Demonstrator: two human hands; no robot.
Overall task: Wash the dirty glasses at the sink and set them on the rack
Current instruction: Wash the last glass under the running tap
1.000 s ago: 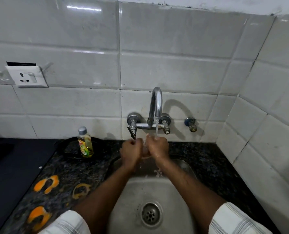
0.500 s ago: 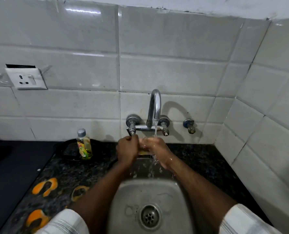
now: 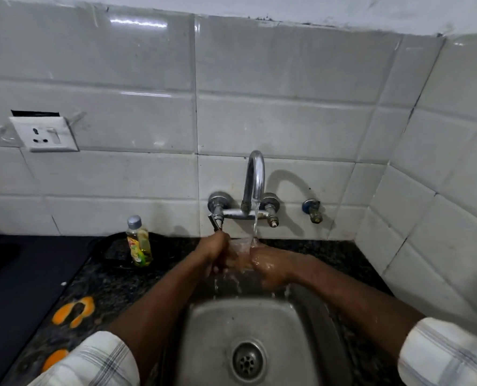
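Observation:
A clear glass [image 3: 238, 250] sits between my two hands under the running chrome faucet [image 3: 254, 188], above the back of the steel sink [image 3: 223, 330]. My left hand [image 3: 213, 253] grips its left side with curled fingers. Wet with water, my right hand [image 3: 268, 267] is wrapped round the right side. The stream lands on the glass and splashes down into the basin. Most of the glass is hidden by my fingers and the water. No rack is in view.
A small bottle of yellow dish liquid [image 3: 138, 242] stands on a dark round plate [image 3: 112, 250] left of the faucet. The dark granite counter [image 3: 106, 288] holds orange peels [image 3: 74, 310]. A wall socket [image 3: 45, 134] sits at left; a spare tap [image 3: 312, 210] at right.
The flow from the faucet has grown stronger. My hands have turned the glass under the stream, my right hand sliding lower and to the right.

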